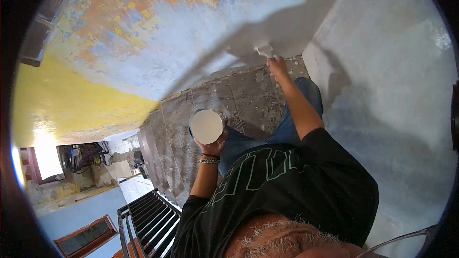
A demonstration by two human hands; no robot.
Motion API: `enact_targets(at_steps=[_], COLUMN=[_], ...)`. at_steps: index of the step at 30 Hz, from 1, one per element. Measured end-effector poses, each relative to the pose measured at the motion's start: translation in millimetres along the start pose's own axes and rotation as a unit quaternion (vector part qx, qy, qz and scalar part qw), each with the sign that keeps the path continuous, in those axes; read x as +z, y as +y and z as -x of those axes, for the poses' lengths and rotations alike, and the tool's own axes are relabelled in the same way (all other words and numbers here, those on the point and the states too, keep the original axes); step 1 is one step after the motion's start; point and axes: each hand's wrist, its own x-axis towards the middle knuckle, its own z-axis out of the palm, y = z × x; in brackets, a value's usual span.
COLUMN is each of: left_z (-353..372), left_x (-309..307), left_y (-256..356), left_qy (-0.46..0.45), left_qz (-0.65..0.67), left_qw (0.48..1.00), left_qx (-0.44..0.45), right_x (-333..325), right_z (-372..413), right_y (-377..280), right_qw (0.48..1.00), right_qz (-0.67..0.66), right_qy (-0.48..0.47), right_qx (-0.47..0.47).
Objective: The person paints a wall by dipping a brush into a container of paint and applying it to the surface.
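Observation:
My left hand (213, 146) is wrapped round a tub from below and the side. Pale, creamy filler (207, 127) shows in the tub's round opening. Up by the base of the wall, my right hand (277, 65) is closed on the handle of a putty knife (264, 50). Its light blade is at the wall surface, partly blurred; whether it touches cannot be made out. The wall (191, 33) around it has grey-white smoothed areas and rough patches of orange and yellow old paint.
A dusty tiled floor (177, 138) with debris lies below the wall. Another grey wall (382, 81) meets it in a corner at the right. A black metal railing (150, 222) stands lower left, and tools and clutter (88, 157) lie beyond.

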Motion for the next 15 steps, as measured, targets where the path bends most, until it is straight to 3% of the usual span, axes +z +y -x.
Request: enact_targets(at_steps=[4,6,10,12,13,14,15], left_z=[-3,-10,-9,-8,-8,-7,-8], left_x=[-8,-5,11,12,14,17,19], left_y=[-5,-4,-12,-10,-11,-12,-12], left_qy=[-0.008,-0.024,0.006,0.009,0.01,-0.005,-0.022], left_qz=[-0.016,-0.035,-0.066,-0.045,-0.048,-0.056,-0.064], left_qw=[1.0,0.999,0.997,0.999,0.998,0.998,0.997], left_qx=[0.006,0.008,0.034,-0.021,-0.026,-0.027,-0.028], right_x=[-35,-40,-37,-41,-54,-45,-51], right_z=[44,55,3,-36,-5,28,39], right_y=[-25,-23,44,69,12,-63,-94], right_qw=[0.996,0.998,0.992,0.985,0.986,0.998,0.997], right_qz=[-0.051,-0.043,-0.092,0.085,0.083,-0.039,-0.054], right_qy=[-0.022,0.01,0.005,-0.018,-0.014,0.007,-0.01], right_qx=[-0.065,0.036,0.082,-0.146,-0.144,-0.04,-0.055])
